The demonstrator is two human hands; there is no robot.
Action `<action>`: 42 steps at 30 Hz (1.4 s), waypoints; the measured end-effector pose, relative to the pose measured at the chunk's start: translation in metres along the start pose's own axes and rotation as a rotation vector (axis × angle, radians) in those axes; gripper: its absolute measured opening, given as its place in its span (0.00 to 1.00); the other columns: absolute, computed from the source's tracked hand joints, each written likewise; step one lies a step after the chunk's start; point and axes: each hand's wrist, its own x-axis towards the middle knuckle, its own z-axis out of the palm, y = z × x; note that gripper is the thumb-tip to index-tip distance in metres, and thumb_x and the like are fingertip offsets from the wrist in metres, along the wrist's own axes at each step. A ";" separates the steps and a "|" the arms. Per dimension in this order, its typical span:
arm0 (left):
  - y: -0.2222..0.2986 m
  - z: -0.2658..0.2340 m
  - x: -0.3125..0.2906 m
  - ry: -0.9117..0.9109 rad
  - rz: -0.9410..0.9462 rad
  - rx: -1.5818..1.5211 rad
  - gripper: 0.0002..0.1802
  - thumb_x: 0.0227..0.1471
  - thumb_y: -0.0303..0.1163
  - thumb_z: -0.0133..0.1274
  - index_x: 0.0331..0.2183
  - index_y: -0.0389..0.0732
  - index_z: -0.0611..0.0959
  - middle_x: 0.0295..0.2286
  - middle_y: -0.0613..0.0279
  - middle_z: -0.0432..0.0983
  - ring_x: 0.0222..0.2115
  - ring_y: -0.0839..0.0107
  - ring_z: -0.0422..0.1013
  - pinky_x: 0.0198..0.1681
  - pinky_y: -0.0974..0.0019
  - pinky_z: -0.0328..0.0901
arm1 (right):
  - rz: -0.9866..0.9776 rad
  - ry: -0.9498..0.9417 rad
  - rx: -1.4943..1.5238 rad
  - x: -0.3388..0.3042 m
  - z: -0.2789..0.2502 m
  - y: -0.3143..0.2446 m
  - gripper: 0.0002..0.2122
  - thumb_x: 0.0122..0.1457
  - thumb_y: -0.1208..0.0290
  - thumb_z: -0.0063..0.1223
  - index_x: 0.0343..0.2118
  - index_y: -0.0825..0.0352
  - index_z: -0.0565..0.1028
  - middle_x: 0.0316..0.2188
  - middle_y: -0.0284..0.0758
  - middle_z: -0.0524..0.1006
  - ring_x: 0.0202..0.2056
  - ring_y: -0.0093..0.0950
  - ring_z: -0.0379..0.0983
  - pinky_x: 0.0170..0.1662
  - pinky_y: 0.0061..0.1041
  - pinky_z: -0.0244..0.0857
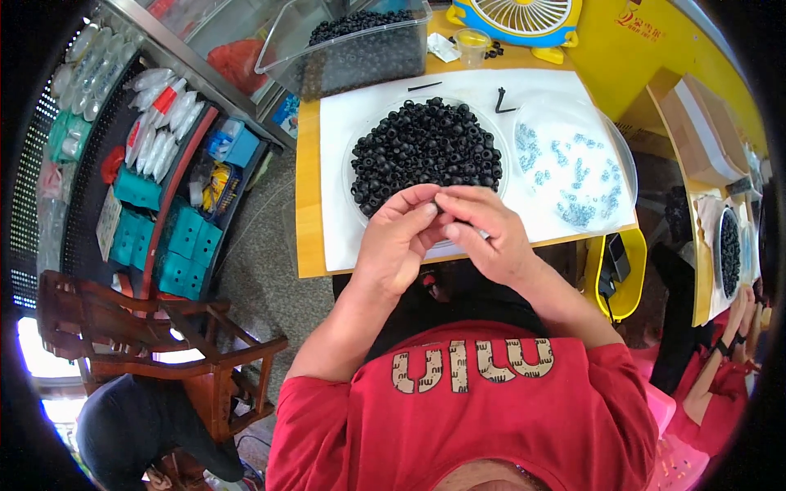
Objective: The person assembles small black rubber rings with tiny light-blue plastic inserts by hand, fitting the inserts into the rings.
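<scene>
My left hand (399,239) and my right hand (496,237) meet fingertip to fingertip above the table's near edge, both closed in a pinch. A small dark bit shows between the fingertips, mostly hidden, and I cannot make out what it is. A short pale end shows under my right fingers, also unclear. Just beyond my hands is a heap of small black ring-like pieces (426,151) in a round clear dish (347,173). To its right, small clear bluish pieces (578,214) lie scattered in another round clear dish (630,168).
A white sheet (336,237) covers most of the wooden table (309,221). Behind stand a clear bin (364,69) of black pieces, a cup (472,51) and a blue-yellow fan (524,20). Two thin black tools (503,101) lie there. A yellow bin (626,282) sits below right; a co-worker (712,385) is nearby.
</scene>
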 end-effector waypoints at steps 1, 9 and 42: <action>0.002 -0.003 -0.002 0.017 -0.006 0.018 0.08 0.46 0.21 0.43 0.33 0.35 0.72 0.28 0.57 0.71 0.27 0.71 0.70 0.34 0.67 0.67 | 0.014 -0.071 0.021 -0.001 -0.002 0.000 0.10 0.47 0.75 0.47 0.35 0.68 0.72 0.36 0.40 0.70 0.40 0.31 0.66 0.43 0.24 0.59; 0.026 -0.048 -0.021 -0.040 0.054 0.072 0.07 0.45 0.23 0.46 0.31 0.36 0.73 0.25 0.58 0.72 0.23 0.74 0.70 0.29 0.67 0.69 | 0.307 -0.075 -0.120 0.031 -0.038 0.018 0.07 0.47 0.76 0.46 0.31 0.67 0.72 0.25 0.36 0.74 0.28 0.27 0.71 0.33 0.21 0.63; 0.025 -0.057 -0.014 -0.021 -0.042 0.102 0.07 0.43 0.22 0.46 0.30 0.37 0.73 0.26 0.59 0.72 0.22 0.77 0.69 0.28 0.69 0.69 | 0.130 -0.248 -0.448 0.055 -0.046 0.016 0.03 0.44 0.78 0.48 0.24 0.68 0.71 0.22 0.35 0.70 0.25 0.30 0.68 0.29 0.22 0.62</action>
